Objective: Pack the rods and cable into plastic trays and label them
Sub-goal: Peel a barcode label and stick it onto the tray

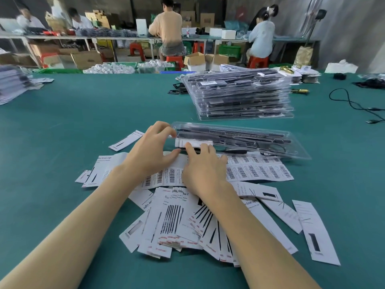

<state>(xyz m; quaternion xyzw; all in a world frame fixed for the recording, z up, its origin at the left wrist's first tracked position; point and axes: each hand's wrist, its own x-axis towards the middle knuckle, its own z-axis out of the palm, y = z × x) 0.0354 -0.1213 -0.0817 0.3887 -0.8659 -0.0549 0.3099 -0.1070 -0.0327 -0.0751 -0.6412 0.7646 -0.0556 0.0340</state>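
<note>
A clear plastic tray (270,140) holding black rods and a black cable lies on the green table, tilted with its left end raised. My left hand (154,147) grips that left end, fingers curled over the top edge. My right hand (203,165) presses a white barcode label (183,142) onto the tray's near left side with its fingertips. A sheet of barcode stickers (258,170) lies flat just under and in front of the tray.
A tall stack of packed trays (241,97) stands behind the tray. Printed paper inserts (177,222) are scattered near me. A black cable (354,103) lies at the right. Several people sit at benches beyond the table's far edge.
</note>
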